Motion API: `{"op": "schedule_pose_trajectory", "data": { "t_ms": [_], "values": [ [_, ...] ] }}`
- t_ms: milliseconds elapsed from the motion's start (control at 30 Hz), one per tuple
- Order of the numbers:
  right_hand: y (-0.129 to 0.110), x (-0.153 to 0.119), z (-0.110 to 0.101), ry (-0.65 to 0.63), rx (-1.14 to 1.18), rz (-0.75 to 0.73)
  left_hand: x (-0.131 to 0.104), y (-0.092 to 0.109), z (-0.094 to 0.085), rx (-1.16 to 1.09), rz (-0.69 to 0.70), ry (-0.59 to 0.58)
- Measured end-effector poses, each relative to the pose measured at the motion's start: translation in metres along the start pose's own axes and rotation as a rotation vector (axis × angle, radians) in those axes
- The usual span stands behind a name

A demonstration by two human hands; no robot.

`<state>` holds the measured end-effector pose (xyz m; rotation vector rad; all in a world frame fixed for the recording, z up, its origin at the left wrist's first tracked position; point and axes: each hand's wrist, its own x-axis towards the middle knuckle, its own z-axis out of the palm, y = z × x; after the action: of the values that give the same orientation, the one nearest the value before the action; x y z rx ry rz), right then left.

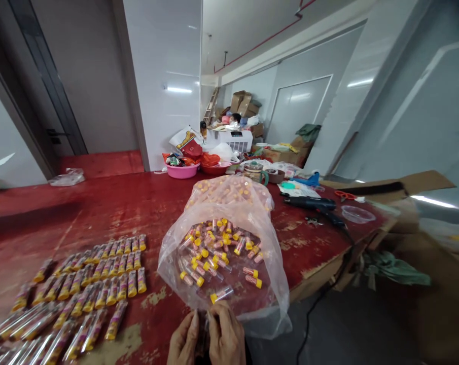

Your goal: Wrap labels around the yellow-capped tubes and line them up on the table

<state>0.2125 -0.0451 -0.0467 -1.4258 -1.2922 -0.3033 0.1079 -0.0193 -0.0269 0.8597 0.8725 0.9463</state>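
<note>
My left hand (184, 338) and my right hand (226, 335) are close together at the table's front edge, thumbs and fingertips pinched. Whatever they hold between them is mostly hidden and too dark to name. Just beyond the fingertips lies the mouth of an open clear plastic bag (269, 304), spread on the table. Inside it are many small clear tubes (218, 258) with yellow caps and pinkish contents. One yellow-capped tube (221, 294) rests near the bag's mouth, closest to my hands. To the left, labelled tubes with yellow ends (103, 291) are laid out in rows.
Behind the open bag sits another filled bag (229, 190). On the right lie a black heat gun (309, 203) with its cord hanging off the edge, and red-handled scissors (345, 195). A pink basin (182, 171) and a glass pot (254, 171) stand at the back.
</note>
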Motion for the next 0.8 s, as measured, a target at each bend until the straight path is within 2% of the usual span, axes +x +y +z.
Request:
{"op": "schedule_pose_trajectory", "data": {
  "t_ms": [167,267,333,400,500,567,667,800],
  "values": [
    [-0.015,0.012,-0.011,-0.299,0.157,0.257,-0.013,0.01,-0.012,0.036,-0.019,0.019],
    [-0.02,0.014,-0.016,-0.369,0.192,0.365,-0.021,0.017,-0.012,0.117,0.032,-0.018],
    [-0.021,0.015,-0.016,-0.332,0.185,0.392,-0.02,0.018,-0.01,0.112,0.002,-0.143],
    [-0.02,0.017,-0.016,-0.271,0.176,0.374,-0.018,0.018,-0.009,0.089,-0.008,-0.178],
    [-0.014,0.022,-0.016,-0.184,0.179,0.363,-0.017,0.018,-0.009,0.107,-0.006,-0.17],
    [-0.007,0.027,-0.018,-0.121,0.191,0.412,-0.017,0.019,-0.009,0.139,-0.014,-0.157],
    [0.006,0.036,-0.022,-0.082,0.331,0.595,-0.014,0.019,-0.009,0.128,-0.057,-0.129],
    [0.018,0.043,-0.028,-0.113,0.692,0.9,-0.006,0.014,-0.005,0.022,-0.123,-0.112]
  ]
}}
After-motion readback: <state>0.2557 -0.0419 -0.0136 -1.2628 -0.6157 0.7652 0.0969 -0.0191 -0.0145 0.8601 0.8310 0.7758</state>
